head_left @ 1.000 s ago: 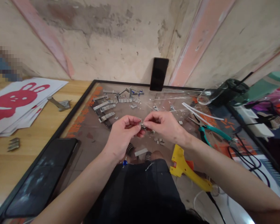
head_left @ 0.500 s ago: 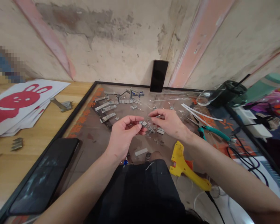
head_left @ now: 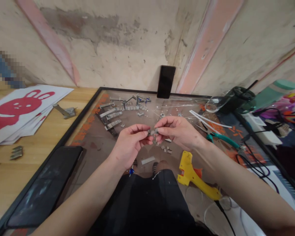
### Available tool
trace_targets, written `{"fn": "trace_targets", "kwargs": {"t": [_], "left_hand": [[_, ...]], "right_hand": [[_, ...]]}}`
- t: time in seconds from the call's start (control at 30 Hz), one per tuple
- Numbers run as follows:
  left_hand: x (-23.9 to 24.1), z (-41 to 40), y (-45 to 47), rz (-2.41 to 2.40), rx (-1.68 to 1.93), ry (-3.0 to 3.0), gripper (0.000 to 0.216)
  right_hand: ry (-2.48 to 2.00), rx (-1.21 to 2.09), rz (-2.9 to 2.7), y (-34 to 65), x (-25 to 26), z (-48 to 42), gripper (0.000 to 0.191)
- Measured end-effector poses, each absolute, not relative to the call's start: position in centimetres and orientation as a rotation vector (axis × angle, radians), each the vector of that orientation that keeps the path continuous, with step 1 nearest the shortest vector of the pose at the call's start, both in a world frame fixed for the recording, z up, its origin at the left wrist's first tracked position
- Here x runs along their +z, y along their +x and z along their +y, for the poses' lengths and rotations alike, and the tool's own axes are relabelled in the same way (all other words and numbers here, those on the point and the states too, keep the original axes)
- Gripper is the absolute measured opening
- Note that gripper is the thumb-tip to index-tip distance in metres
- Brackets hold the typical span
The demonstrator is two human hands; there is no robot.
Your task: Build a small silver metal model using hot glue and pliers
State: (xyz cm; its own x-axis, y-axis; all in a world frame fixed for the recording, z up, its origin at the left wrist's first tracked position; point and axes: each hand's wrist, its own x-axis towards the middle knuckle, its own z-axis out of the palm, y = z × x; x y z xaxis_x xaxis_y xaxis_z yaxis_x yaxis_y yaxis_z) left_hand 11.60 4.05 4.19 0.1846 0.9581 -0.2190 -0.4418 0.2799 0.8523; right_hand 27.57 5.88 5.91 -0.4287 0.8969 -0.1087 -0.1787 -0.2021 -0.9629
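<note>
Black-framed board [head_left: 87,104]: staple strips [head_left: 112,114] strewn upper centre, yellow glue gun [head_left: 196,179] lower right | left hand [head_left: 129,146], right hand [head_left: 179,131]: level mid-frame, fingertips meeting, pinched narrow from both sides on small metal piece [head_left: 152,132] | forearms angled in from bottom corners

A glass top [head_left: 95,144] in a black frame carries a yellow glue gun [head_left: 196,177] near its front edge. Beyond the gun to the left lie staple strips [head_left: 111,114]. To its right are green pliers [head_left: 221,139] and black cables [head_left: 258,167]. Far left of it lies a dark phone [head_left: 46,186], then a wooden top [head_left: 39,144] with rabbit sheets [head_left: 19,108].
</note>
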Motion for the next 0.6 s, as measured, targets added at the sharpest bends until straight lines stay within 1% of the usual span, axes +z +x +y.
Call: {"fn": "trace_targets", "kwargs": {"t": [0.1, 0.2, 0.33, 0.43, 0.6], "left_hand": [[3.5, 4.4, 11.7, 0.944, 1.112, 0.798, 0.011], [2.6, 4.6, 11.6, 1.071, 1.066, 0.999, 0.011], [2.4, 4.6, 11.3, 1.170, 1.043, 1.323, 0.012], [2.7, 4.3, 11.4, 1.193, 1.090, 1.315, 0.018], [2.8, 3.9, 11.9, 1.115, 1.135, 1.254, 0.018]], "right_hand": [[-0.903, 1.760, -1.206, 27.9, 5.9, 5.8, 0.016], [-0.923, 1.770, -1.179, 28.0, 5.6, 6.0, 0.018], [-0.985, 1.705, -1.180, 27.8, 5.0, 6.3, 0.014], [-1.052, 1.611, -1.207, 27.5, 4.9, 6.2, 0.009], [-1.136, 1.531, -1.293, 26.9, 5.7, 5.4, 0.009]]}}
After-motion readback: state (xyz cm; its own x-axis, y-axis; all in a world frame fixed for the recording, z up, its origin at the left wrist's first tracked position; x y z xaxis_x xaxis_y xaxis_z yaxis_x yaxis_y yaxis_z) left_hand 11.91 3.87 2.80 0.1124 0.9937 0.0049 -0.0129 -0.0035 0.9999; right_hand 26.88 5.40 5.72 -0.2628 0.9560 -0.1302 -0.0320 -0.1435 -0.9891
